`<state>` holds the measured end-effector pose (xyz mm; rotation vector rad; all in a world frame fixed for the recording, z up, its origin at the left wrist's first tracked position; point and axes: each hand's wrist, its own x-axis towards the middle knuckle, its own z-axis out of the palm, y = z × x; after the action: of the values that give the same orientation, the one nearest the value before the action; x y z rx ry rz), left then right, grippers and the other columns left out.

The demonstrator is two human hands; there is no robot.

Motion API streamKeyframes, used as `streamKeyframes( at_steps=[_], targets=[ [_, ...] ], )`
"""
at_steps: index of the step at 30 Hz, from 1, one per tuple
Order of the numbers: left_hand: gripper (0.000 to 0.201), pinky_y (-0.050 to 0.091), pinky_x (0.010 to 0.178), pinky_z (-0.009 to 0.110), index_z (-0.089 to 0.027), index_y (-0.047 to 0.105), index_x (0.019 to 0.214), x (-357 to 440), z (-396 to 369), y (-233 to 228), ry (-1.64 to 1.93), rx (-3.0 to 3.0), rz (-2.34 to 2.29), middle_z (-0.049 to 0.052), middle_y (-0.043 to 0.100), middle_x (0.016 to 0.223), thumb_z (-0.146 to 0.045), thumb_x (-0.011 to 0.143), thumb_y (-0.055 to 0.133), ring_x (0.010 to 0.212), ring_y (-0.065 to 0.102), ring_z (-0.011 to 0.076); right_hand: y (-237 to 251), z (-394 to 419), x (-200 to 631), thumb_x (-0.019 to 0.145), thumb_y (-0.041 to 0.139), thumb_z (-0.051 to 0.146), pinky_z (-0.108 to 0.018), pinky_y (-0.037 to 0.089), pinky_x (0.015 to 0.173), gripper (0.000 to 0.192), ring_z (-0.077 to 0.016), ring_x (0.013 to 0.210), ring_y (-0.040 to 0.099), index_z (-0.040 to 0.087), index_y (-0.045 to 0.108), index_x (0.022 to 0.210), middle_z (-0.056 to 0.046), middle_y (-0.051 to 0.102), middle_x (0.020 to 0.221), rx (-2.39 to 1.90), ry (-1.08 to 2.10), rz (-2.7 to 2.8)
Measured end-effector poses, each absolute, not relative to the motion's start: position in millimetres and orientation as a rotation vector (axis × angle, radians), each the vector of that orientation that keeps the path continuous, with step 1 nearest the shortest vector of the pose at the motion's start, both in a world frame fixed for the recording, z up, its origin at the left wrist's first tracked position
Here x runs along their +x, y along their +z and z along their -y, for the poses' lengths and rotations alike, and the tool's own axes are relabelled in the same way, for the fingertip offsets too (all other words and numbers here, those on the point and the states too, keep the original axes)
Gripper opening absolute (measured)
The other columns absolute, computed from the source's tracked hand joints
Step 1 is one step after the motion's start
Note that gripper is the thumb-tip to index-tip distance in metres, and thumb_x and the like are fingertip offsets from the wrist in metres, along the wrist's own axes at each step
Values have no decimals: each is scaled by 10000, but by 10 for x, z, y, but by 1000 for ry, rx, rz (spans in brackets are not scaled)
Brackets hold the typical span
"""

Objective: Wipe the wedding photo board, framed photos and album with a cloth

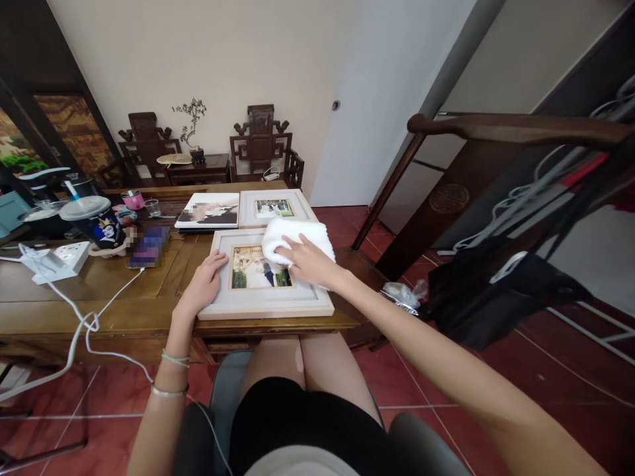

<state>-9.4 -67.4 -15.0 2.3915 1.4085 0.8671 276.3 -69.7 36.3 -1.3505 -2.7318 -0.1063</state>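
A picture frame with a pale wooden border and a light mat lies flat at the table's front edge, with a photo in its middle. My left hand rests on the frame's left side, fingers stretched out and holding nothing. With my right hand I grip a folded white cloth, pressed against the frame's upper right part. The cloth covers that corner and a bit of the photo. Just behind lies a second similar frame, partly hidden by the cloth.
Left of the second frame is a stack topped by a printed photo. Further left are a phone on a charging cable, a large lidded cup, a power strip and a pink cup. A wooden chair stands at right.
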Motion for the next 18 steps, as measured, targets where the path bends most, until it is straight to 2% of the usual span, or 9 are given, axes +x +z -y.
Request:
streamKeyframes(
  at_steps=[4, 7, 10, 14, 16, 18],
  targets=[
    [502, 277, 1186, 467, -79, 600, 1277, -104, 668, -148, 866, 2389, -1407, 142, 546, 1396, -117, 843, 348, 1397, 387, 244, 353, 512, 2707, 803, 410, 42, -544, 244, 1078, 526, -329, 1389, 345, 80, 495, 1321, -240, 574, 1293, -1411, -177, 2712],
    [500, 275, 1187, 472, -101, 609, 1269, -104, 662, -159, 885, 2373, -1407, 129, 549, 1396, -115, 838, 357, 1394, 392, 243, 418, 677, 2667, 796, 412, 44, -523, 275, 1047, 500, -339, 1295, 447, 90, 535, 1279, -233, 601, 1230, -1363, -148, 2811],
    [503, 280, 1186, 473, -110, 612, 1269, -101, 657, -176, 904, 2369, -1402, 120, 555, 1391, -115, 832, 363, 1392, 395, 243, 602, 1048, 2655, 778, 407, 28, -478, 334, 1000, 505, -327, 1148, 556, 113, 556, 1253, -219, 605, 1214, -1307, 34, 2930],
    [517, 278, 1185, 481, -148, 608, 1281, -106, 654, -192, 907, 2379, -1393, 88, 560, 1391, -112, 823, 373, 1396, 388, 236, 884, 1522, 2642, 791, 405, 37, -408, 410, 902, 467, -306, 1003, 604, 163, 585, 1204, -153, 660, 1081, -1208, 318, 3059],
    [518, 278, 1184, 485, -139, 604, 1284, -108, 656, -192, 912, 2379, -1384, 97, 556, 1394, -113, 822, 373, 1397, 386, 238, 913, 1613, 2618, 783, 407, 31, -397, 421, 890, 478, -298, 984, 609, 176, 581, 1204, -132, 668, 1064, -1163, 369, 3058],
    [513, 278, 1184, 487, -117, 605, 1280, -106, 658, -189, 914, 2379, -1383, 117, 555, 1392, -114, 824, 369, 1393, 393, 245, 833, 1573, 2591, 781, 404, 25, -414, 410, 933, 507, -300, 1053, 596, 178, 559, 1238, -134, 658, 1126, -1140, 367, 3013]
  ],
)
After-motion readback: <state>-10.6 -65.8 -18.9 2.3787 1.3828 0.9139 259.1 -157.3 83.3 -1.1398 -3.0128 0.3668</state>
